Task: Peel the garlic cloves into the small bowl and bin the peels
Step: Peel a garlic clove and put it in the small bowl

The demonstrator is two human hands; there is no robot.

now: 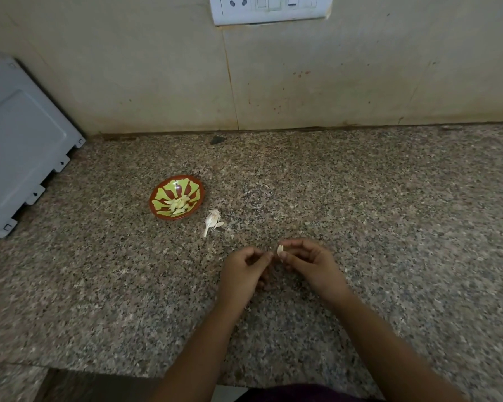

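Mid-peel, my right hand (311, 265) pinches the garlic clove (280, 250) while my left hand (244, 268) curls at its tip, hold uncertain; once bare, it goes to the small bowl (164, 195) at ten o'clock.

right hand (308, 264) pinches garlic clove (280, 250); left hand (244, 269) beside, curled | small bowl (159, 195) holds peeled cloves (178, 205)

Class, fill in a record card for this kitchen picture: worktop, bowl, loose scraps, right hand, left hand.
worktop: speckled granite counter
bowl: small red bowl, yellow-green pattern, holds peeled cloves
loose scraps: garlic peels on the counter, right of the bowl, not touching it
right hand: pinches a garlic clove
left hand: fingers curled, tips beside the clove; grip unclear
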